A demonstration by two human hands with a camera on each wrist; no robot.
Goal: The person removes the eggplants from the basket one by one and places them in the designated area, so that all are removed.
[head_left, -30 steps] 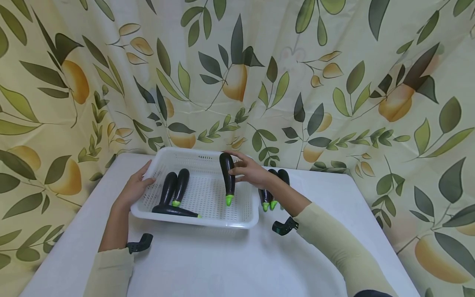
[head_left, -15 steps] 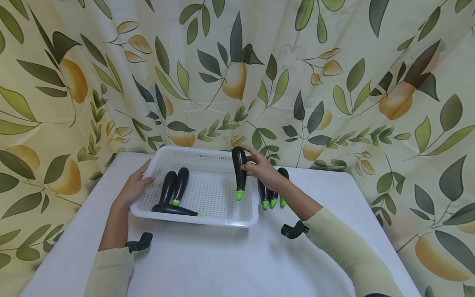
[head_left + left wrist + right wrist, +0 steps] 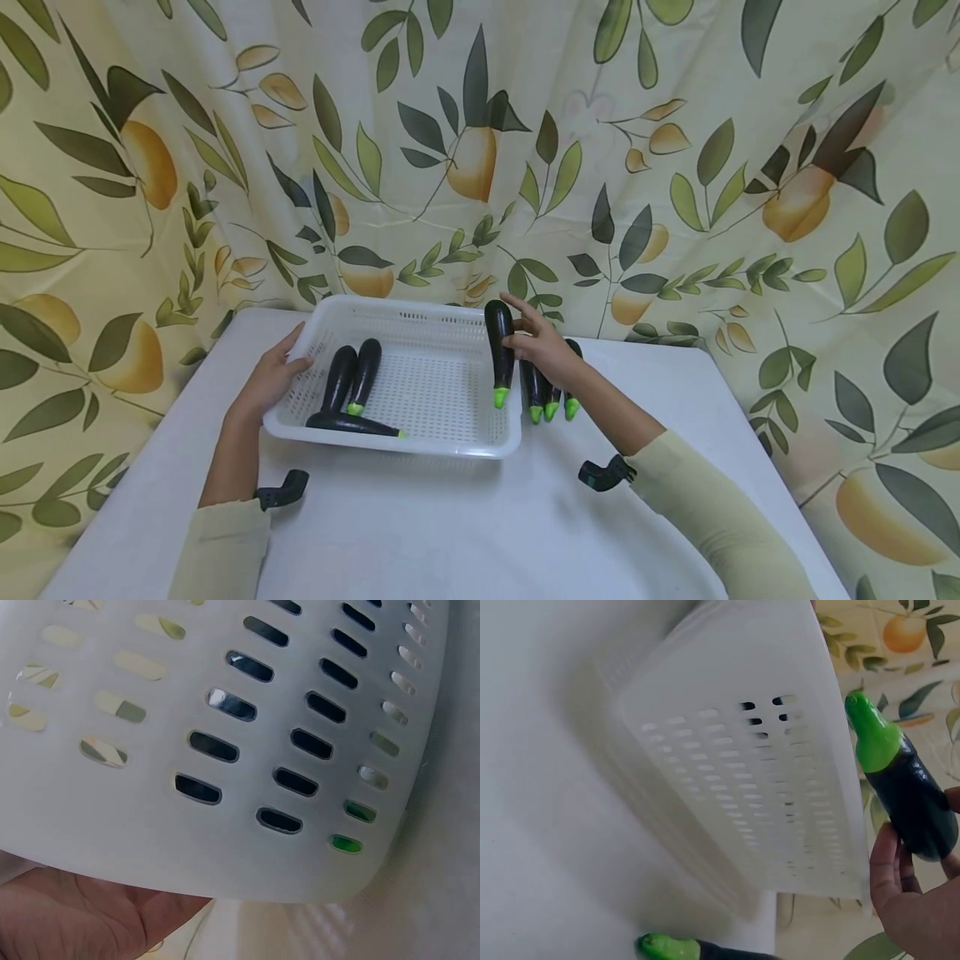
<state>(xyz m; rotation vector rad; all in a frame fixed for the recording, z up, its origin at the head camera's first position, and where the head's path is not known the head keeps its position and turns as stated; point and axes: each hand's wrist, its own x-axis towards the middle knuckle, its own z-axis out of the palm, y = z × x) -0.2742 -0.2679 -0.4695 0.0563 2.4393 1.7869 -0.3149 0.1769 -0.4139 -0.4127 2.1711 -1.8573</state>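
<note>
My right hand (image 3: 547, 348) holds a dark purple eggplant (image 3: 498, 343) with a bright green stem end, above the right rim of a white plastic basket (image 3: 420, 446). In the right wrist view, fingers and thumb pinch the eggplant (image 3: 911, 799) near its thick end, and it is beyond the basket's rim. My left hand (image 3: 268, 379) grips the basket's left rim, thumb on the inside. In the left wrist view, part of the left hand (image 3: 97, 915) shows past the basket wall (image 3: 150, 825). Three eggplants (image 3: 365, 375) lie in the basket's left part.
Three more eggplants (image 3: 534, 392) lie side by side on the white table (image 3: 420, 533), right of the basket and partly behind my right hand and forearm. A curtain (image 3: 480, 233) printed with fruit and leaves hangs behind the table.
My right hand has moved right with the eggplant, from over the basket's inside to its right rim. The left hand and the basket have stayed in place.
</note>
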